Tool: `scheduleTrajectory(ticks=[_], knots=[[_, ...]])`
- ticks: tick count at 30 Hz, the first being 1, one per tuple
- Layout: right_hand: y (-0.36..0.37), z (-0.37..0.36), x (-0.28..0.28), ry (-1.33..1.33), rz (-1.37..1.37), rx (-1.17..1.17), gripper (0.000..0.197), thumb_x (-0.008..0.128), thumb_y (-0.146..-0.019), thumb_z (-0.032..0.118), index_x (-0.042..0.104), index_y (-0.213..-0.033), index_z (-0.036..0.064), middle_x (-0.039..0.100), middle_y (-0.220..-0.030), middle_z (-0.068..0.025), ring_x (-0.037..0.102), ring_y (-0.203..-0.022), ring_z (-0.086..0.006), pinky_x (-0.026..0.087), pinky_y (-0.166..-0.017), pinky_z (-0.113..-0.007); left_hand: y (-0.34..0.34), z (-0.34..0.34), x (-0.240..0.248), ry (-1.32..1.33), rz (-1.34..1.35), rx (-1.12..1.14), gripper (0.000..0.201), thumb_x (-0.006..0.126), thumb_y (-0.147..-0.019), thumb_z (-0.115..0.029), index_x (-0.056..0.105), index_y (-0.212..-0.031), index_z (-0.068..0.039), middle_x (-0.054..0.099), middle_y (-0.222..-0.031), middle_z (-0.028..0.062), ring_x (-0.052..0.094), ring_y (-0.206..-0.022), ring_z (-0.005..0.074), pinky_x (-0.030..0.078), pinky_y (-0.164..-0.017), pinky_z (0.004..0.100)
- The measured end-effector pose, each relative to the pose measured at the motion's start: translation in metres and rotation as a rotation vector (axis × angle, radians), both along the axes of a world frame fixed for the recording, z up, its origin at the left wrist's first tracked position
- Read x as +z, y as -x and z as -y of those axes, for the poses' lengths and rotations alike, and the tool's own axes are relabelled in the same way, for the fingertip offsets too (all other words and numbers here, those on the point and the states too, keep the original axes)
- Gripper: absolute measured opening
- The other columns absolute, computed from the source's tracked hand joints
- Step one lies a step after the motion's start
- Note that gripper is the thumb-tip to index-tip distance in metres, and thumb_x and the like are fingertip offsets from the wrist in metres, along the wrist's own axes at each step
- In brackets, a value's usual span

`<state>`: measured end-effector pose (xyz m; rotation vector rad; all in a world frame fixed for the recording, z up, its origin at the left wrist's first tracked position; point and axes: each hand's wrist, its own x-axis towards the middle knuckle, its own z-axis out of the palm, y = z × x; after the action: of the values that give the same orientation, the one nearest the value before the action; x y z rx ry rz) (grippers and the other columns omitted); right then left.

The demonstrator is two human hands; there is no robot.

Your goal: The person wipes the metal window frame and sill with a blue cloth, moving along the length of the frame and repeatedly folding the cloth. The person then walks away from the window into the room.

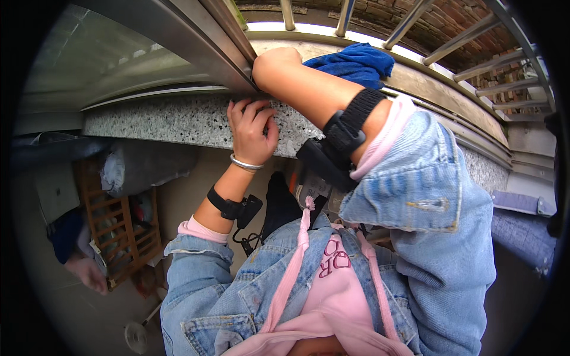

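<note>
My left hand (250, 132) grips the front edge of a speckled granite window sill (172, 121), its fingers curled over the rim. It wears a silver bangle and a black wrist strap. My right forearm stretches across the sill, and my right hand (274, 64) presses against the corner of the metal window frame (196, 41). Its fingers are hidden. A crumpled blue cloth (356, 62) lies on the sill just behind that forearm, touching it. A black band wraps my right arm near the elbow.
Metal bars (415, 24) guard the window, with a brick wall beyond. Below the sill, on the left, stand a wooden slatted crate (122, 231) and a grey bundle (139, 166). Another person's hand (89, 273) shows at lower left. A blue-grey cushion (522, 228) sits on the right.
</note>
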<state>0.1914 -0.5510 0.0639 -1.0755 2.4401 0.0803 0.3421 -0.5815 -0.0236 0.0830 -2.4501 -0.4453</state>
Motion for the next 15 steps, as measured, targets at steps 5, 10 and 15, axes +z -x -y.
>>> scheduleTrajectory(ticks=[5,10,15], knots=[[0.0,-0.014,0.006,-0.104,-0.017,0.078,0.025,0.071,-0.072,0.015,0.073,-0.096,0.011,0.071,-0.097,-0.0087,0.069,-0.091,-0.0221,0.055,-0.071,-0.034,-0.004,0.003,-0.003,0.008,0.012,0.023,0.016,0.062,-0.069,-0.007,0.065,-0.084,-0.011,0.061,-0.1,0.0046,0.049,-0.104,0.0323,0.029,-0.1,0.0535],[0.019,-0.094,0.002,-0.145,-0.137,0.072,0.021,0.071,-0.072,0.014,0.072,-0.091,0.0071,0.069,-0.097,-0.0135,0.067,-0.091,-0.0281,0.055,-0.074,-0.038,-0.005,0.002,-0.004,0.001,-0.019,0.02,0.017,0.062,-0.069,-0.008,0.065,-0.086,-0.011,0.061,-0.102,0.0044,0.049,-0.104,0.0315,0.028,-0.101,0.053],[0.038,-0.189,0.013,-0.265,-0.156,-0.027,0.021,0.067,-0.075,0.016,0.071,-0.094,0.0062,0.07,-0.096,-0.0122,0.067,-0.089,-0.028,0.054,-0.075,-0.038,-0.005,0.0,-0.003,0.01,-0.016,0.011,0.019,0.062,-0.07,-0.008,0.065,-0.088,-0.011,0.061,-0.104,0.0043,0.049,-0.105,0.0311,0.028,-0.102,0.0529]])
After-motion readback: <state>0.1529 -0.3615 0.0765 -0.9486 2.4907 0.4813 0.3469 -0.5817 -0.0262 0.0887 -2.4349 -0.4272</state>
